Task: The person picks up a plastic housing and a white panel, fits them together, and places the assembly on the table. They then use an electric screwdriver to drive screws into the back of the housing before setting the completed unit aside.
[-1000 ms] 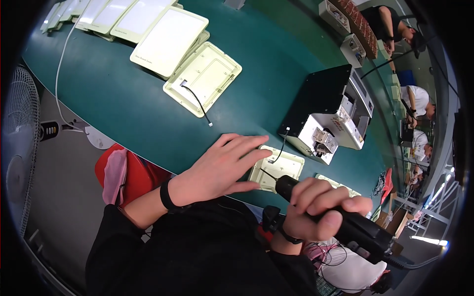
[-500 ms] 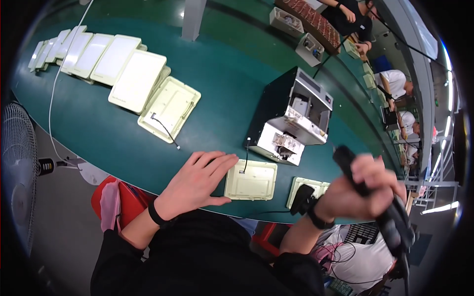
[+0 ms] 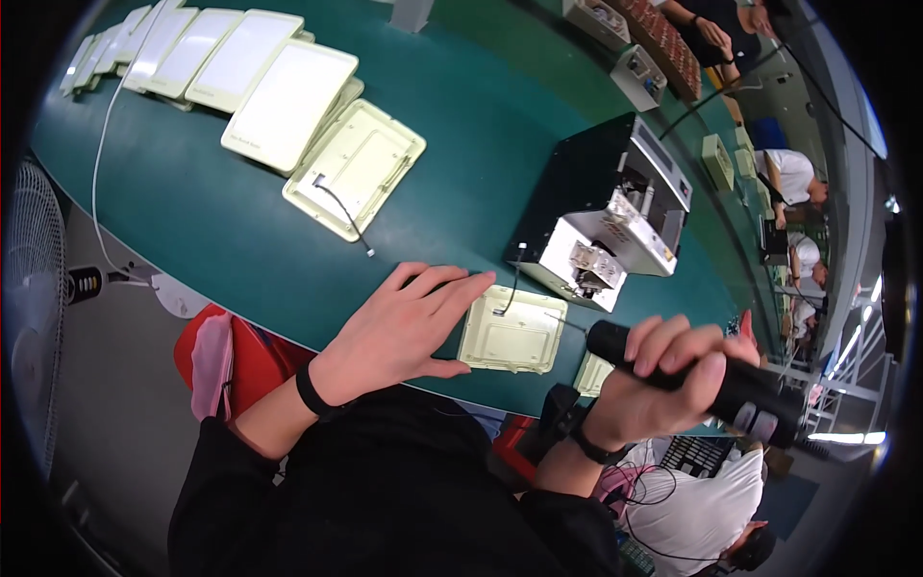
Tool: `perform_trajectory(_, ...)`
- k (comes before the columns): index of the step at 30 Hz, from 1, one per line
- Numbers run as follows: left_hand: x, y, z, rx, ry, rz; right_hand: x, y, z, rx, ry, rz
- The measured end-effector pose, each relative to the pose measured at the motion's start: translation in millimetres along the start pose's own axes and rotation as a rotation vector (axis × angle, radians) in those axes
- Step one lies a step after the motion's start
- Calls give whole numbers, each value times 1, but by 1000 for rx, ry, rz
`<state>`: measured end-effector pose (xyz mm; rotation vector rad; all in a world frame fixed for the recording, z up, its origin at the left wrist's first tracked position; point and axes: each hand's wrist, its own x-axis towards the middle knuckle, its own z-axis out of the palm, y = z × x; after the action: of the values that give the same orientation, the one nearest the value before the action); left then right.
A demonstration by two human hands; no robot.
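Observation:
A shallow cream plastic housing (image 3: 514, 338) lies on the green table in front of me, and a short black cable with a white plug (image 3: 520, 264) sticks out over its far edge. My left hand (image 3: 394, 332) is open along the housing's left side, index fingertip at the far corner and thumb at the near one. Wrapped in my right hand (image 3: 663, 375) is a black electric screwdriver (image 3: 764, 404). Its thin bit points left over the right part of the housing; whether the tip touches is unclear. A second cream housing (image 3: 593, 373) is partly hidden beneath my right hand.
A black and silver machine (image 3: 596, 216) stands just beyond the housing. Farther left lie another open housing with a cable (image 3: 361, 168) and an overlapping row of cream panels (image 3: 288, 101). A fan (image 3: 38, 308) stands at far left. Co-workers (image 3: 793, 178) sit along the right.
My right hand has brought the screwdriver left, and its bit now reaches over the housing. The left hand stays beside the housing. The whole view has shifted slightly.

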<state>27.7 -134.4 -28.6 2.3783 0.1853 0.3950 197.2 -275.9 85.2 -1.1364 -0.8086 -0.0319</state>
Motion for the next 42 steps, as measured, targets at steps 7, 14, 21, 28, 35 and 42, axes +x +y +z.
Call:
perform_trajectory(7,-3,0,1,-13,25,21,-46,6,29,86,-255,88)
perform_trajectory(14,-3,-1,3,-25,30,22,-54,20,34,69,-284,115)
perform_trajectory(21,-3,-2,1,-16,25,20,-60,24,33,80,-297,107)
perform_trajectory(28,-5,-1,2,0,24,29,-53,23,34,161,-296,183)
perform_trajectory(35,-4,-3,5,29,18,11,-44,29,30,157,-344,243)
perform_trajectory(42,-4,-3,5,35,11,7,-48,29,32,158,-412,191)
